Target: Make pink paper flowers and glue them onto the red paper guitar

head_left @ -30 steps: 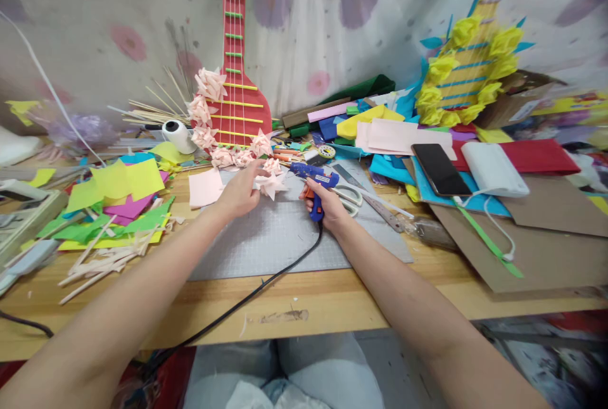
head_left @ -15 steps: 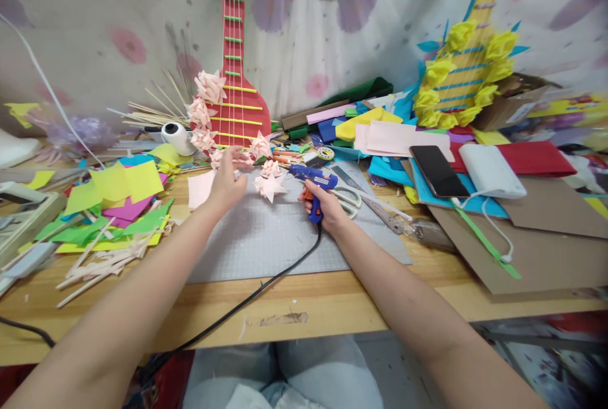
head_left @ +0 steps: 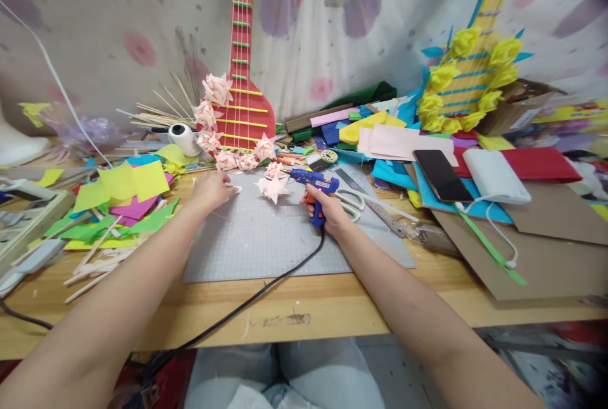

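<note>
R hand [head_left: 332, 207] wrapped round glue gun [head_left: 317, 180], grip full on its handle; nozzle pts left. Gun is over right part of mat [head_left: 256, 244], scissors [head_left: 351, 206] just right of it, ruler [head_left: 387, 214] further right. Black cord [head_left: 268, 287] runs from handle to near left, over worktop [head_left: 342, 308] edge. L hand [head_left: 215, 192] low at mat's far left corner, fingers down by a pale bit [head_left: 235, 188]; grip narrow, can't tell if bit is pinched or only touched. Btwn hands, at far part of mat: spiky pink flower [head_left: 274, 188], 2nd flower [head_left: 275, 171] just beyond it. Red guitar [head_left: 251, 116] stands far side, left of center, pink flowers along left + bottom edges. Yellow guitar [head_left: 468, 80] far right. Paper scraps [head_left: 121, 184] left; phone [head_left: 441, 175] + power bank [head_left: 496, 175] right, side by side.
</note>
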The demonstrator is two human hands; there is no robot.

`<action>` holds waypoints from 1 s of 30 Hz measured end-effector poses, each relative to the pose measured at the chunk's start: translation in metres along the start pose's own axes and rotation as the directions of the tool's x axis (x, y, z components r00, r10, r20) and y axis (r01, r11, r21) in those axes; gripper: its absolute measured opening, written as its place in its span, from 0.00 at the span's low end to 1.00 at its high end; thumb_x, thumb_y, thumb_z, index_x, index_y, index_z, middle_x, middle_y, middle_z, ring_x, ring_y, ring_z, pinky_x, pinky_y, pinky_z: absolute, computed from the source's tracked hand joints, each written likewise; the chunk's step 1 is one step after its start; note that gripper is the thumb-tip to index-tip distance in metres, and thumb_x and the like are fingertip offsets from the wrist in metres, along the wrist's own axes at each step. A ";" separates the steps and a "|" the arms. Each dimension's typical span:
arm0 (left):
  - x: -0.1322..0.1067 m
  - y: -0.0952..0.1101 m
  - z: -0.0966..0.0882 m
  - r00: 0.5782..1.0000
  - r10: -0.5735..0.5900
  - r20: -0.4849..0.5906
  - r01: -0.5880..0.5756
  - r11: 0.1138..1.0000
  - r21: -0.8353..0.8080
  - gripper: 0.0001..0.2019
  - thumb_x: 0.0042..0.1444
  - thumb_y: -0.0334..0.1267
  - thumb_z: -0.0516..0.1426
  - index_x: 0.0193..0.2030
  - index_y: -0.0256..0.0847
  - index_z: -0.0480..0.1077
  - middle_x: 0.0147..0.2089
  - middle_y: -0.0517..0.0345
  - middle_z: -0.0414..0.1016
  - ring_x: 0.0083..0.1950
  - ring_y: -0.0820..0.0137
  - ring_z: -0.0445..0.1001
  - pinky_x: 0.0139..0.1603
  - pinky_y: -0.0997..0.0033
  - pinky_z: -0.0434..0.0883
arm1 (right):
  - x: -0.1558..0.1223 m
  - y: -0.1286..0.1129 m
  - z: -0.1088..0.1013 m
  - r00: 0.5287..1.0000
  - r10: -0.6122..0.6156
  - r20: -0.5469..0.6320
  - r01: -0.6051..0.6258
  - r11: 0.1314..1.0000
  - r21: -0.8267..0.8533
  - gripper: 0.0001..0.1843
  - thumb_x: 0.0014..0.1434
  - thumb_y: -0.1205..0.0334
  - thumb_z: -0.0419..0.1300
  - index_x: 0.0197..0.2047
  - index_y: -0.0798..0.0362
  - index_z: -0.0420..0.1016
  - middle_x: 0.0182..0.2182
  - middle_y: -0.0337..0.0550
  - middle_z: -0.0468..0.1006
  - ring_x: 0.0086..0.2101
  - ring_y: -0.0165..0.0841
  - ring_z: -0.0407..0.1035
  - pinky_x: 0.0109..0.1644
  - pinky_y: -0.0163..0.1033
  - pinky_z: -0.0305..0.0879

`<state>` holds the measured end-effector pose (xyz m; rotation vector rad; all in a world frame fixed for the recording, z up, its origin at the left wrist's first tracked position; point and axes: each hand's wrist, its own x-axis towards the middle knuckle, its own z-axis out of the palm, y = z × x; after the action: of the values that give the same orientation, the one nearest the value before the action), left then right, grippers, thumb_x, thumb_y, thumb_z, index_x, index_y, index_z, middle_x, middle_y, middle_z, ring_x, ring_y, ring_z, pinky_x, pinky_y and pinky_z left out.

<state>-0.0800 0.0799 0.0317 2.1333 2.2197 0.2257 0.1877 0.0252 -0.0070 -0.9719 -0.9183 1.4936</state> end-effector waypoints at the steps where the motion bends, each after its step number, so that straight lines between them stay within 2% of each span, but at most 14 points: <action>1: 0.001 0.001 0.001 1.000 -0.007 0.021 0.006 0.999 0.031 0.15 0.47 0.49 0.59 0.36 0.41 0.70 0.42 0.48 0.75 0.48 0.56 0.72 0.42 0.65 0.63 | 0.000 0.000 0.000 1.000 0.003 -0.003 -0.003 1.000 -0.001 0.19 0.43 0.46 0.66 0.24 0.54 0.70 0.20 0.38 0.73 0.16 0.22 0.57 0.17 0.29 0.52; 5: 0.006 -0.001 0.005 0.990 -0.094 0.107 0.099 0.994 -0.044 0.17 0.44 0.45 0.60 0.41 0.41 0.69 0.40 0.52 0.77 0.41 0.61 0.74 0.36 0.68 0.63 | -0.002 -0.002 0.001 1.000 0.003 -0.001 -0.003 1.000 -0.003 0.19 0.42 0.46 0.66 0.24 0.54 0.70 0.20 0.38 0.74 0.16 0.22 0.57 0.17 0.29 0.53; 8: 0.008 -0.007 0.010 0.988 -0.113 0.109 0.129 0.980 -0.153 0.13 0.42 0.41 0.61 0.36 0.42 0.69 0.36 0.56 0.76 0.35 0.65 0.73 0.32 0.71 0.63 | -0.002 -0.001 0.001 1.000 0.003 0.005 -0.003 1.000 0.001 0.19 0.43 0.46 0.66 0.24 0.54 0.71 0.20 0.39 0.74 0.16 0.22 0.57 0.17 0.29 0.53; 12: 0.010 -0.017 0.017 0.992 -0.112 0.066 0.125 0.955 -0.269 0.11 0.40 0.43 0.61 0.30 0.42 0.69 0.30 0.59 0.75 0.31 0.68 0.72 0.31 0.72 0.62 | 0.000 0.000 0.000 1.000 0.014 -0.004 -0.014 1.000 -0.004 0.20 0.42 0.45 0.66 0.24 0.55 0.71 0.21 0.39 0.74 0.16 0.21 0.57 0.17 0.29 0.52; 18: 0.007 -0.023 0.013 0.989 -0.114 0.095 0.146 0.871 -0.468 0.09 0.42 0.45 0.58 0.24 0.42 0.68 0.23 0.60 0.71 0.25 0.70 0.68 0.26 0.73 0.61 | -0.001 0.000 0.000 1.000 0.017 -0.009 -0.017 1.000 -0.004 0.20 0.42 0.45 0.66 0.24 0.54 0.71 0.21 0.38 0.74 0.16 0.21 0.56 0.17 0.30 0.52; 24: 0.002 -0.018 0.010 0.993 -0.088 0.081 0.118 0.845 -0.522 0.10 0.44 0.43 0.56 0.19 0.41 0.64 0.18 0.61 0.66 0.22 0.71 0.65 0.24 0.74 0.60 | -0.002 -0.002 0.001 1.000 0.009 -0.005 -0.009 1.000 -0.025 0.20 0.42 0.45 0.65 0.24 0.54 0.70 0.20 0.38 0.74 0.16 0.22 0.57 0.17 0.30 0.50; 27: 0.001 -0.015 0.012 0.989 -0.095 0.115 0.145 0.798 -0.586 0.09 0.43 0.43 0.56 0.20 0.41 0.63 0.18 0.60 0.67 0.21 0.71 0.65 0.22 0.74 0.61 | -0.002 -0.001 0.001 1.000 0.001 -0.002 -0.001 1.000 -0.023 0.20 0.42 0.45 0.66 0.24 0.54 0.70 0.20 0.38 0.74 0.16 0.22 0.57 0.17 0.30 0.50; 30: 0.002 -0.014 0.013 0.993 -0.080 0.085 0.115 0.804 -0.583 0.09 0.44 0.42 0.56 0.20 0.41 0.64 0.19 0.60 0.68 0.22 0.71 0.66 0.23 0.74 0.62 | -0.003 -0.002 0.002 1.000 -0.003 -0.005 0.003 1.000 -0.016 0.20 0.42 0.45 0.66 0.24 0.54 0.70 0.20 0.39 0.74 0.16 0.22 0.57 0.17 0.30 0.51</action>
<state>-0.0922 0.0820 0.0171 1.6564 1.8780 0.7310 0.1870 0.0228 -0.0046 -0.9848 -0.9288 1.4829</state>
